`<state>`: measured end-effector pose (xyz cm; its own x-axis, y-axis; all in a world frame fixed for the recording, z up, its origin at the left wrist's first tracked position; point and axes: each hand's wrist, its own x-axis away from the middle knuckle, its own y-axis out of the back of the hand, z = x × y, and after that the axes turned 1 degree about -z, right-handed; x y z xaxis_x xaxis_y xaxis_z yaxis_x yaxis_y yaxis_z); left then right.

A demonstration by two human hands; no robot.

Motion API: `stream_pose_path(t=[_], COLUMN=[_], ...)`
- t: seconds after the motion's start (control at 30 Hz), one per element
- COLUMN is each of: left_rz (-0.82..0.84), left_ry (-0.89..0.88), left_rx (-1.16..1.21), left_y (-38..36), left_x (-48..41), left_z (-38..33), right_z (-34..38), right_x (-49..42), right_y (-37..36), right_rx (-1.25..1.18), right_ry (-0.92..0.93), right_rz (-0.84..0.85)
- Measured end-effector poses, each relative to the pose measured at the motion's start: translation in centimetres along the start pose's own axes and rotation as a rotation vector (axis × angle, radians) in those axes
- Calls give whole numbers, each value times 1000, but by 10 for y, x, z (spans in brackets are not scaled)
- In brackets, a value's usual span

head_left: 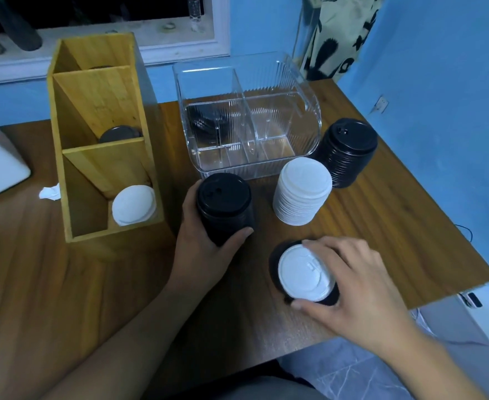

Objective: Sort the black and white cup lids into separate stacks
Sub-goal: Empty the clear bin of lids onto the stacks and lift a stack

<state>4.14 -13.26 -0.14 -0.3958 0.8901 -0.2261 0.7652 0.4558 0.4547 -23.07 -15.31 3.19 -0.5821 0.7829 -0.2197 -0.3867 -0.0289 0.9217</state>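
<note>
Shows wood surface [381,226] carrying wooden organizer [98,111] at left and clear bin [309,111] behind centre. Puts tall black stack [348,153] and white stack [302,194] just beside each other, right front of bin. Wraps left hand [205,241] round second black stack [226,207], centre. Curls right hand [353,281] over white lid [304,274], gripping its rim, atop short black pile [275,264] near front edge.

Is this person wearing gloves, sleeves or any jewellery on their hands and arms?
No. The left hand and right hand are bare: no gloves, rings or watch show. The left forearm and right forearm carry no sleeve in view.
</note>
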Motion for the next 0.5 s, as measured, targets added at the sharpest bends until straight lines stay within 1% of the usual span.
stream_pose_path(t=[0.07,0.13,0.2,0.27,0.3,0.37,0.5], left_rz=[1,4,7,6,8,8,-10], left_ry=[-2,-8,-11,-15,-18,-28,-26], left_rx=[2,9,18,20,19,22,23], left_y=[0,1,2,2,2,2,1], left_x=[0,1,0,0,0,0,0], left_z=[-1,-3,-3,-4,-4,-6,-7], right_z=[-3,-9,-25,-46,-58,-81,-113], right_x=[-1,-3,-5,-10,-12,-15,-23], right_y=[3,11,23,37,41,44,43], right_rx=[-73,-220,-349,-410,-409,-331,-172], right_ry=[11,-13,-102,-218,-266,-333,-312], right_rz=[-31,-53,-63,-58,-52,-10,150])
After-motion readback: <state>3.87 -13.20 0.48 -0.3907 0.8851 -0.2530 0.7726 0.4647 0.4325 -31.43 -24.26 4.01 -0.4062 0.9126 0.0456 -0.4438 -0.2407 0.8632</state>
